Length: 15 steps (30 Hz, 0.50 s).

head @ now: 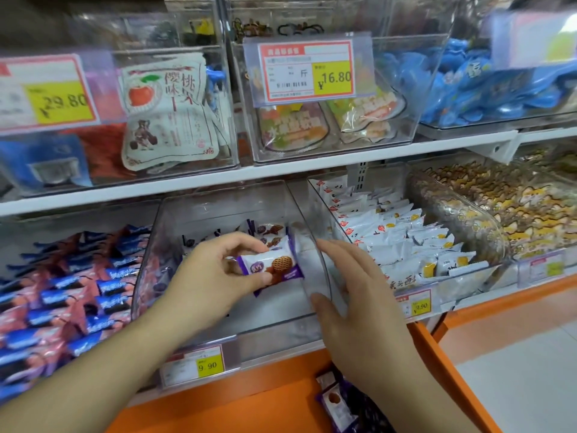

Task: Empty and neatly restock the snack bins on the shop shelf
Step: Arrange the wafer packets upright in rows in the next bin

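left hand [218, 273] pinches one purple-and-white biscuit packet [271, 267] between thumb and fingers, held inside the clear middle bin [218, 326] on the lower shelf. right hand [352, 307] is released, fingers straight, against the bin's right wall near the front corner, holding nothing.

bin is nearly bare: a few packets [268, 234] of the same kind at the back, rest of the floor showing. more purple packets [338, 401] lie on the orange ledge below, at the frame edge. can't tell from this whether the packet is going in or coming out.

risks, as i judge them:
- pinch is on one end of a slick wrapper, so it could slip and land crooked.
- right hand's push on the wall could slide or tilt the bin into the white packets bin [399, 245] just beside it.
- packets on the ledge sit near its edge, an arm brush could knock them to the floor.
- price tag [195, 364] on the bin front is close to the left forearm, easy to snag.
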### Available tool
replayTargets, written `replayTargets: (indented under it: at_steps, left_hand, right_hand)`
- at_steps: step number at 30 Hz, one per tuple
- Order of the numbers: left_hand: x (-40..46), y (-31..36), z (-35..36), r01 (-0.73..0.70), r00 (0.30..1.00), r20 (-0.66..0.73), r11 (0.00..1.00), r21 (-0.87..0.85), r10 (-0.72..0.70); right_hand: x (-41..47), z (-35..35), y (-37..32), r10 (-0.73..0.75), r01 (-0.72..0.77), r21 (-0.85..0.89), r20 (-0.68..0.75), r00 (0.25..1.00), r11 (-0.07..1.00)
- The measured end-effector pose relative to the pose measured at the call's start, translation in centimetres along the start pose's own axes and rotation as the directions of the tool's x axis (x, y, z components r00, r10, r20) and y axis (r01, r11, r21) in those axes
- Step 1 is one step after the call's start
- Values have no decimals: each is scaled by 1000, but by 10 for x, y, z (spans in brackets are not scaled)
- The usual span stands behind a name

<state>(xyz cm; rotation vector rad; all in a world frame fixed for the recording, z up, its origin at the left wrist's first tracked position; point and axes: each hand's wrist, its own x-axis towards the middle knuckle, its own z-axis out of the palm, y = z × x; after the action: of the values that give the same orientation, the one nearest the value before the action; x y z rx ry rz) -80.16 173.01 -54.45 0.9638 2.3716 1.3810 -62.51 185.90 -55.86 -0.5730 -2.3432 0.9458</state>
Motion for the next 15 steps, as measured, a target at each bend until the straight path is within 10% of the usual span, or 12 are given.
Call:
replayTargets:
  at_steps: [15]
  left_hand:
    - [75, -51, 51, -186, 978, 25, 812, 553, 207]
  right_hand:
    - [-1, 7, 21, 41, -39, -74, 29, 999, 997]
